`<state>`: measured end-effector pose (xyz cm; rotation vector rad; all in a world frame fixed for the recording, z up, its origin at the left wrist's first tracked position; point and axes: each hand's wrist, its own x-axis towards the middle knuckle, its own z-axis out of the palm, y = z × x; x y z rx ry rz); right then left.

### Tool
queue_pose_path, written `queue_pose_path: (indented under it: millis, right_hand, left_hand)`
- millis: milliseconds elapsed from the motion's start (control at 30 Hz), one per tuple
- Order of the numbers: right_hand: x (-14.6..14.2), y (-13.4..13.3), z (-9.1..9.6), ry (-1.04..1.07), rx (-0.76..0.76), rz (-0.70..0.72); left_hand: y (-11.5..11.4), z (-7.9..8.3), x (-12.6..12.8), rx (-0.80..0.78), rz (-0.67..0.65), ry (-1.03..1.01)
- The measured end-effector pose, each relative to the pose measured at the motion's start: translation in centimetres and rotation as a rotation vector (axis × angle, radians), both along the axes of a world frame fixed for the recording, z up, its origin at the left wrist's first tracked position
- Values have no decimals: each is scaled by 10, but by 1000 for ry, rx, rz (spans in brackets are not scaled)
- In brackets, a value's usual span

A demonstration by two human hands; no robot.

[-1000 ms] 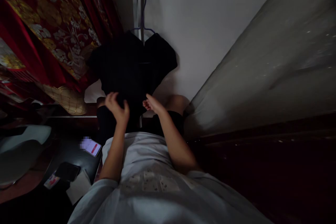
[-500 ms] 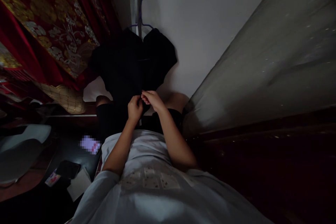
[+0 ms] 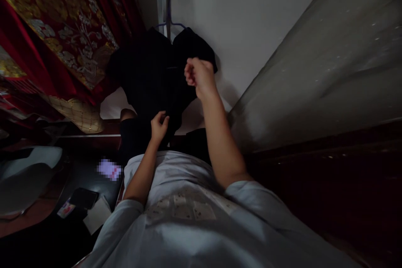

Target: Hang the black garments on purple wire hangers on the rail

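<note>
A black garment (image 3: 150,75) hangs on a purple hanger (image 3: 171,25) against a white wall. My left hand (image 3: 158,125) is at the garment's lower edge, with its fingers curled on the dark cloth. My right hand (image 3: 199,73) is raised in front of the garment's right sleeve and closed in a fist; what it pinches is too small to make out. My pale shirt (image 3: 176,217) fills the bottom of the view.
A red and gold patterned curtain (image 3: 56,29) hangs at the left. Lower left, a dark table (image 3: 47,234) carries a lit phone (image 3: 109,169), a dark wallet (image 3: 83,197) and papers. A grey slanted panel (image 3: 314,67) and dark wood (image 3: 314,184) stand at the right.
My right hand has risen from the garment's lower front to beside its right sleeve. My left hand stayed low at the hem. The view shifted slightly.
</note>
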<state>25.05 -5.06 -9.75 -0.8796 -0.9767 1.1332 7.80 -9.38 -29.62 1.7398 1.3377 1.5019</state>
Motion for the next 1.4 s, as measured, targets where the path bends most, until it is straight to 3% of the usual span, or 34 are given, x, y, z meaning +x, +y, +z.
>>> queue_pose_path:
  millis: [200,267,467,633,767,967,1133,1233,1400]
  right_hand:
    - [-18,-27,-97,-305,-238,203]
    - [-19,-29,-115,-347,-269,260]
    - [-13,-28,-110,-349,-255,349]
    - [-12,-29,-114,-337,-96,366]
    - [-14,-29,-118,-390,10,304]
    - [-17,-38,-107,-433,-18,363]
    - [-22,-34,-89,-170,-172,282]
    - [-21,-10,-54,26,-181,146]
    - [-23,32,32,172,-93,14]
  left_hand:
    - [-13,5,13,136,-57,-20]
    - [-16,7,14,138,-41,-24]
    - [-18,19,17,155,9,-54]
    - [-22,25,18,199,66,12]
    - [-22,31,17,332,128,58]
    - [-13,44,18,272,80,82]
    - [-11,47,16,257,114,132]
    - [-10,39,12,233,111,179]
    - [1,27,10,179,89,182]
